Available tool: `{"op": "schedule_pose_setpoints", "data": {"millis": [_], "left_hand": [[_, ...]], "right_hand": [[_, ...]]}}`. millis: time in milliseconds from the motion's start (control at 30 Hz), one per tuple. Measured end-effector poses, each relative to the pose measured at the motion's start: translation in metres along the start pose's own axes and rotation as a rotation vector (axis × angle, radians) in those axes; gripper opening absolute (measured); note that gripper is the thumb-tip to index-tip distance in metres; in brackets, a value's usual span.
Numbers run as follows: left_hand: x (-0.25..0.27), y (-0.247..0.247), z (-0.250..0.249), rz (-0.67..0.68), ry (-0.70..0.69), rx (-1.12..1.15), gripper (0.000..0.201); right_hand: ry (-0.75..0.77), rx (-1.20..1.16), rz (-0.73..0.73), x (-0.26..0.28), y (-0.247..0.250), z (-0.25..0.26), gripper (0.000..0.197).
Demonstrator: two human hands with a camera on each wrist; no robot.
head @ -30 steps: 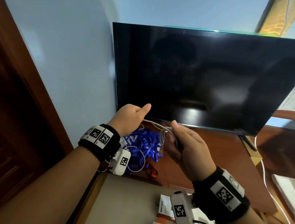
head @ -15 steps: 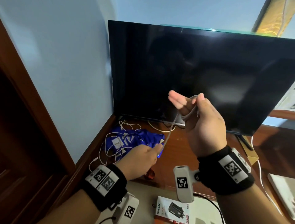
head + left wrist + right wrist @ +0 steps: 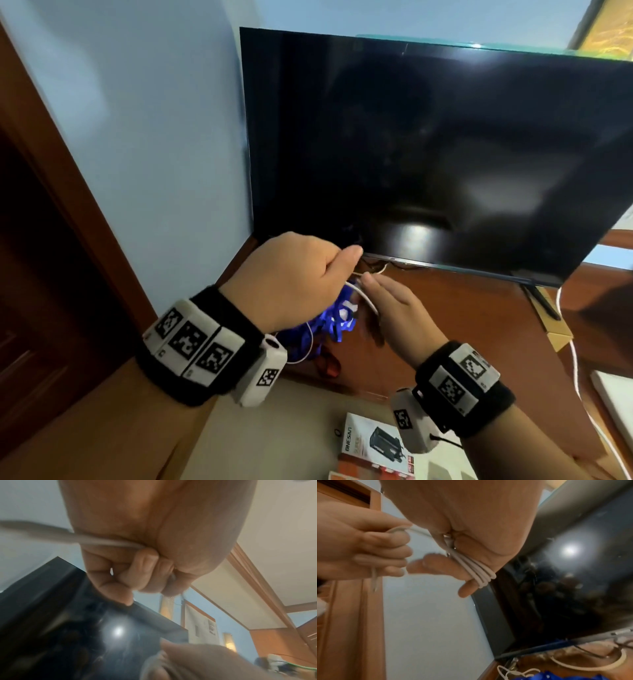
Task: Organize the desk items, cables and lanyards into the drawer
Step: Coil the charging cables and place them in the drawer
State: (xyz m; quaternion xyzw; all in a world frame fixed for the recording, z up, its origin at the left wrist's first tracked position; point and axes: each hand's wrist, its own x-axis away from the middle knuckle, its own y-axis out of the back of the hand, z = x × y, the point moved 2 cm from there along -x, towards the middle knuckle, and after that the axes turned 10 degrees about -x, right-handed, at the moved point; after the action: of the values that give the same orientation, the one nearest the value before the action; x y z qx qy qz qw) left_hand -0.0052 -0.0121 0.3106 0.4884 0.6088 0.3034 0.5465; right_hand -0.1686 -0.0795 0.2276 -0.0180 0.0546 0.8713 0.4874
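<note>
A white cable (image 3: 363, 296) runs between my two hands, just above the wooden desk (image 3: 462, 329) and in front of the monitor. My left hand (image 3: 339, 270) is a fist that grips the cable's free length (image 3: 102, 540). My right hand (image 3: 383, 294) holds its fingers out straight. Several turns of the cable (image 3: 477, 573) are wound round these fingers (image 3: 467, 588), and the thumb pins the plug end against them. A heap of blue lanyards (image 3: 329, 322) lies on the desk below the hands, partly hidden by the left hand.
A large dark monitor (image 3: 428, 154) stands at the back of the desk. Thin white earphone wires (image 3: 306, 346) tangle with the lanyards beside a small red item (image 3: 329, 366). A printed box (image 3: 370, 442) lies on the beige drawer bottom (image 3: 274, 438). Another white cable (image 3: 575, 359) hangs at the right.
My left hand rose from near the lanyards up to the right hand. The right hand came down from in front of the screen. The stretch of cable between them is shorter.
</note>
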Motion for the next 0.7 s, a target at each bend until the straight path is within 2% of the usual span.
{"op": "schedule_pose_setpoints", "data": {"millis": [133,233,333,467,567,700], "left_hand": [[-0.023,-0.004,0.026,-0.093,0.072,0.057,0.067],[-0.033,-0.022,0.049,-0.028,0.169,0.105,0.068],[-0.031,-0.046,0.062,0.057,0.257,0.21,0.066],[-0.017,-0.083,0.065,0.16,0.341,0.457,0.062],[-0.004,-0.098,0.055,0.157,0.387,0.645,0.061],[0.012,-0.1,0.036,0.095,0.395,0.721,0.063]], "right_hand": [[-0.04,-0.229,0.052,0.016,-0.016,0.001,0.056],[0.014,-0.363,0.052,0.02,-0.022,0.005,0.061],[0.022,-0.465,0.031,0.019,-0.024,0.016,0.051],[0.068,-0.47,0.018,0.015,-0.023,0.028,0.039],[0.096,-0.486,-0.017,0.01,-0.021,0.03,0.039],[0.136,-0.59,-0.02,0.004,-0.015,0.035,0.037]]}}
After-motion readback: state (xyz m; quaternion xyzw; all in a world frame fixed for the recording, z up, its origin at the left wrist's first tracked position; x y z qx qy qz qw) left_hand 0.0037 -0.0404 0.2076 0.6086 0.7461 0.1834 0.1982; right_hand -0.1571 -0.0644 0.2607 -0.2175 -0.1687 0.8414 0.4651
